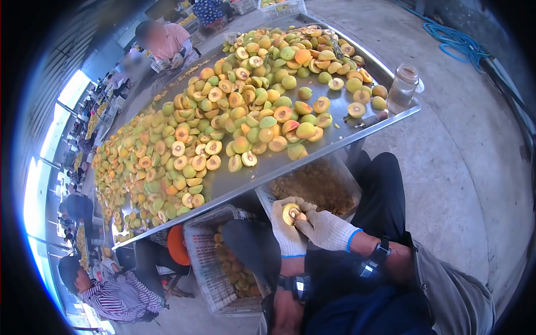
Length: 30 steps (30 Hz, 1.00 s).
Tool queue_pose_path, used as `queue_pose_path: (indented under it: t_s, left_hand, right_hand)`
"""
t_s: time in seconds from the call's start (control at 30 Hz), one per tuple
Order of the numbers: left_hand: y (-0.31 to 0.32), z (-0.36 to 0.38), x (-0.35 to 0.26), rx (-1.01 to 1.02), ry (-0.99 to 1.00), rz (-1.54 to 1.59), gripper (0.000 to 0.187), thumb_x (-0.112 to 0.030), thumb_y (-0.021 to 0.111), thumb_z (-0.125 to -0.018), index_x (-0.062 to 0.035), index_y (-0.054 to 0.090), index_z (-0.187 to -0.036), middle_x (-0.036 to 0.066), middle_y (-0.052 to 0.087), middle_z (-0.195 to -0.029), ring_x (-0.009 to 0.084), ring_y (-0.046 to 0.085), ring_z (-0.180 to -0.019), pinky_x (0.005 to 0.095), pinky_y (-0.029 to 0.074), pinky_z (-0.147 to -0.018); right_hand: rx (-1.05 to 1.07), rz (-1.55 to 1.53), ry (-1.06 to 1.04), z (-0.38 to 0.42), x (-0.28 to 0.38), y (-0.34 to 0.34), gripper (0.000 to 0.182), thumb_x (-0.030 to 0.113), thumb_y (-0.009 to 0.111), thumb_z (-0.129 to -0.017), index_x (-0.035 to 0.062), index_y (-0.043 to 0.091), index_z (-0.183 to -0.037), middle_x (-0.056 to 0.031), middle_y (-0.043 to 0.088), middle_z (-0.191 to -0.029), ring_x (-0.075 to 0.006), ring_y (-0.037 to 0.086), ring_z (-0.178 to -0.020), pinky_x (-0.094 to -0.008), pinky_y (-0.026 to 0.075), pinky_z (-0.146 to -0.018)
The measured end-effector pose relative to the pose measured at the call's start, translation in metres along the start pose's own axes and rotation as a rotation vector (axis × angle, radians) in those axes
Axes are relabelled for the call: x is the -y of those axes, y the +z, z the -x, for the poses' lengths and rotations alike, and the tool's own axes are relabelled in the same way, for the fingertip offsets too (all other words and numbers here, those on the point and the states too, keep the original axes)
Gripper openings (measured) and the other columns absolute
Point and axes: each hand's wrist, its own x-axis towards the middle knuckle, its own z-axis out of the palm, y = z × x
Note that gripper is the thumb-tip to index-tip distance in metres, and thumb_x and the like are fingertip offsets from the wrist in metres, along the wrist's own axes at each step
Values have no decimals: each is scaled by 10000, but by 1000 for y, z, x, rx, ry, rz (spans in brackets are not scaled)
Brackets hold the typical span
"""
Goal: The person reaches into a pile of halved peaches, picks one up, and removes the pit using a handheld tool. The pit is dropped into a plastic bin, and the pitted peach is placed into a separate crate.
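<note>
My left hand (pixel 288 233), in a knitted off-white glove, is wrapped round a peach half (pixel 289 214) with its cut face up. My right hand (pixel 329 229), gloved the same way, presses closed fingers and thumb against the fruit's pit area; whether they pinch a small tool or the pit is hidden. Both hands are above my lap, by the near rim of a white crate (pixel 353 207) with brown bits in it. Beyond them, many cut yellow-green peaches (pixel 245 120) are heaped on a metal table (pixel 226 184).
Below the table stands a white plastic basket (pixel 196 251) with peach halves inside. A clear jar (pixel 403 89) and a dark long object (pixel 371 119) are at the table's right corner. A blue hose (pixel 455 39) lies on the floor. Other people work across and at left.
</note>
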Motion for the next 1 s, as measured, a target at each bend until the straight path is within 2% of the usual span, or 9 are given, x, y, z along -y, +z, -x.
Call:
queue_pose_path:
  t_s: [0.2, 0.43, 0.5, 0.57, 0.67, 0.77, 0.8, 0.87, 1.0]
  left_hand:
    - [-2, -2, -2, 1, -25, 34, 362, -335, 482, -1042, 1, 610, -998, 151, 649, -919, 348, 687, -815, 469, 589, -814]
    - [-1, -17, 11, -142, -155, 161, 442, -442, 479, -1046, -25, 616, -994, 144, 656, -887, 322, 680, -769, 472, 599, -772]
    - [2, -16, 9, -157, -125, 61, 481, -475, 447, -1058, -30, 612, -979, 138, 654, -881, 314, 674, -739, 476, 600, -741]
    - [8, -12, 6, -169, -75, 77, 479, -476, 423, -1063, -46, 609, -958, 129, 641, -868, 305, 664, -731, 450, 584, -702]
    - [0, -24, 3, -244, -155, 321, 435, -459, 460, -1054, -57, 593, -956, 123, 635, -900, 284, 639, -817, 423, 570, -746]
    - [-34, -40, 40, -113, 479, -681, 549, -552, 374, -1093, -56, 600, -1027, 131, 656, -976, 301, 653, -881, 448, 575, -827]
    - [-30, -36, 37, -110, 483, -671, 549, -552, 374, -1093, -56, 600, -1027, 131, 656, -976, 301, 653, -881, 448, 575, -827]
    - [-18, -27, 21, -113, -146, 23, 612, -625, 383, -1080, -59, 605, -1155, 131, 672, -1088, 305, 658, -979, 483, 560, -926]
    - [-43, -52, 66, -86, -367, 285, 638, -627, 442, -1067, -89, 544, -1393, 119, 619, -1341, 286, 594, -1218, 457, 476, -1100]
  right_hand:
    - [137, -149, 34, 0, 11, -17, 441, 345, 486, -1081, -22, 575, -1308, -304, 708, -1054, -462, 689, -977, -501, 523, -871]
    - [-64, -13, -46, -7, -15, 3, 473, 441, 494, -1072, 10, 672, -1151, -282, 726, -913, -488, 701, -847, -570, 527, -762]
    - [30, -90, 4, -8, -23, -2, 502, 471, 505, -1065, 2, 664, -1150, -276, 727, -901, -499, 696, -840, -560, 531, -757]
    - [262, -365, 382, -3, 6, -27, 536, 499, 506, -1061, -10, 648, -1150, -280, 727, -925, -506, 693, -882, -551, 528, -782]
    - [-22, -88, -25, 1, 4, -28, 479, 464, 525, -1058, -4, 622, -1076, -277, 698, -862, -514, 676, -857, -547, 516, -747]
    - [-98, -62, -45, -20, -6, -55, 471, 487, 519, -1056, 35, 631, -1125, -289, 700, -881, -514, 667, -859, -571, 496, -773]
    - [-189, 102, -67, -33, -12, -64, 428, 469, 586, -1025, 43, 607, -1003, -285, 697, -867, -497, 673, -847, -573, 498, -768]
    - [-371, 347, -199, -61, -24, -92, 349, 423, 644, -980, 75, 641, -1000, -225, 699, -867, -439, 690, -842, -533, 524, -755]
    - [-519, 609, -269, -113, -47, -147, 269, 376, 670, -943, 118, 673, -1019, -165, 693, -963, -394, 697, -900, -499, 545, -764]
